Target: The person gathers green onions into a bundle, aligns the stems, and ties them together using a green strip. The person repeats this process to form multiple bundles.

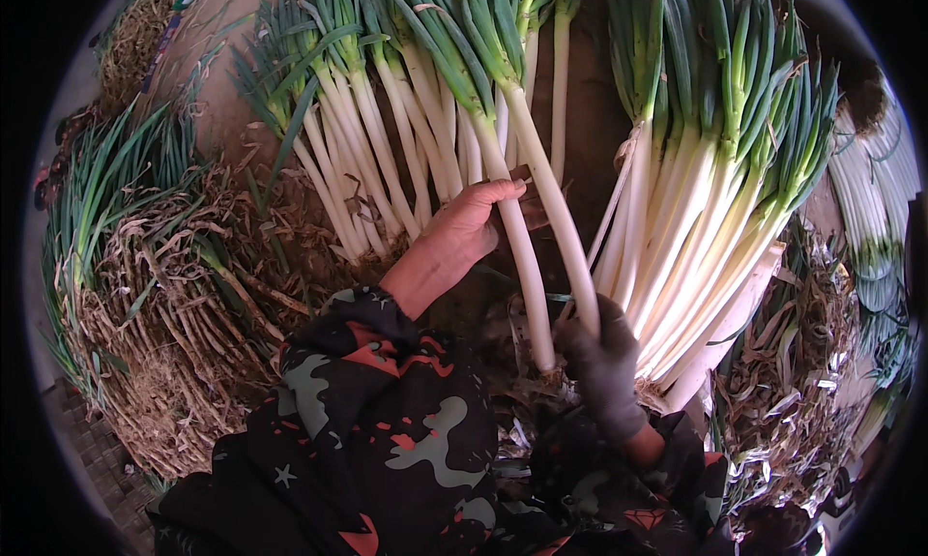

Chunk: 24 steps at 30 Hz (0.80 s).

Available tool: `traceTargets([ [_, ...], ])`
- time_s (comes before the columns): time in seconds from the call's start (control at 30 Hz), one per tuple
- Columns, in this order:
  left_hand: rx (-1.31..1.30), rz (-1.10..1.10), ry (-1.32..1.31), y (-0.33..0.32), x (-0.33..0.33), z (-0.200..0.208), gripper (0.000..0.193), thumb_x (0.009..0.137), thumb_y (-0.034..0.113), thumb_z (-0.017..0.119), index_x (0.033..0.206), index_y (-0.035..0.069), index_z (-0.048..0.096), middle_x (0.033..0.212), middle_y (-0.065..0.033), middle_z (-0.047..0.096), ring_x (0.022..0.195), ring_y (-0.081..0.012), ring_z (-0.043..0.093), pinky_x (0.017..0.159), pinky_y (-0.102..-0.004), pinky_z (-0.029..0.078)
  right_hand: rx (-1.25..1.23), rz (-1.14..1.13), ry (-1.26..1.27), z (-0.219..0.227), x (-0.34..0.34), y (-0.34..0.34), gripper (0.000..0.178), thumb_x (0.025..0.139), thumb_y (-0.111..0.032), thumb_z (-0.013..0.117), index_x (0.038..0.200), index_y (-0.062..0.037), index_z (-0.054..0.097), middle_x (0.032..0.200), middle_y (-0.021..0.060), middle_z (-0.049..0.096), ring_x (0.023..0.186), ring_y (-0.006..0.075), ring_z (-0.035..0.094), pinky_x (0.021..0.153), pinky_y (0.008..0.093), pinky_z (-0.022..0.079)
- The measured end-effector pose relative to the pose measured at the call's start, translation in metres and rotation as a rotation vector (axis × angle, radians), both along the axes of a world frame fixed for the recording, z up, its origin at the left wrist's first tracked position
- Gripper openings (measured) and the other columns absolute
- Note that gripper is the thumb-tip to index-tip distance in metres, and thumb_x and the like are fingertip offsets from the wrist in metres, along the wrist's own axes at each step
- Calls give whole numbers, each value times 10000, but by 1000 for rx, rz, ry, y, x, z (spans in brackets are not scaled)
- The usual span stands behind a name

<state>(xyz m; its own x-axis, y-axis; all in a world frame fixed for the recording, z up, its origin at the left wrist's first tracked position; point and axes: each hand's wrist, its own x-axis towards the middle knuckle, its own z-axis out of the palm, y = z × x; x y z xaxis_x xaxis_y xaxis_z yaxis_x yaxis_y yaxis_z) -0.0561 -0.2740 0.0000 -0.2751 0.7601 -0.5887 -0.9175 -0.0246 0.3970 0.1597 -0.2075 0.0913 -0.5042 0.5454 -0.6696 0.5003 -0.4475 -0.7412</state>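
Observation:
My left hand [462,233] is bare and closed round the white stalk of a long leek [520,247]. My right hand [601,361], in a dark grey glove, grips the lower ends of two peeled leeks [564,237] near their roots. The green tops of these leeks point away from me. A loose row of cleaned leeks [387,140] lies just left of my left hand. A tied bundle of cleaned leeks [696,208] lies just right of my right hand.
A heap of unpeeled leeks [145,295] with dry brown roots and skins lies at the left. Peeled skins and dry leaves [802,382] litter the ground at the lower right. More white leeks [870,198] lie at the far right edge. My camouflage sleeves [387,430] fill the lower middle.

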Motion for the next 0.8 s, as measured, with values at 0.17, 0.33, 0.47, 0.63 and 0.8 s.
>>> traceTargets([
  [0.17,97,83,-65,4,-3,4,465,924,103,545,1359,-36,455,1263,-186,595,1210,-325,573,1080,-474,457,-1045,-256,413,-8,24,18,351,938,-206,556,1174,53,579,741,92,633,468,113,517,382,250,412],
  [0.33,73,-63,18,8,0,5,483,940,199,576,1300,-111,489,1257,-200,605,1201,-328,585,1059,-463,462,-259,451,245,-33,33,3,478,961,-326,540,1240,62,568,892,88,650,754,172,598,671,292,479],
  [0.47,-2,-148,156,8,4,5,474,904,153,623,1281,-111,509,1222,-205,624,1164,-324,610,1007,-460,497,-80,502,197,-21,30,10,458,965,-302,569,1252,54,557,932,63,642,815,145,589,751,278,475],
  [0.63,-11,-105,201,5,20,10,503,821,24,658,1268,-131,487,1177,-229,635,1115,-332,637,960,-471,534,-434,170,172,1,14,-3,424,903,-170,645,1261,18,515,889,52,612,736,120,572,683,272,479],
  [0.8,-63,-63,89,15,7,18,482,852,63,582,1273,-147,479,1115,-243,657,1069,-313,659,971,-437,536,-625,274,102,6,28,-6,663,847,-115,692,1421,-16,375,995,53,587,820,113,576,665,263,484],
])
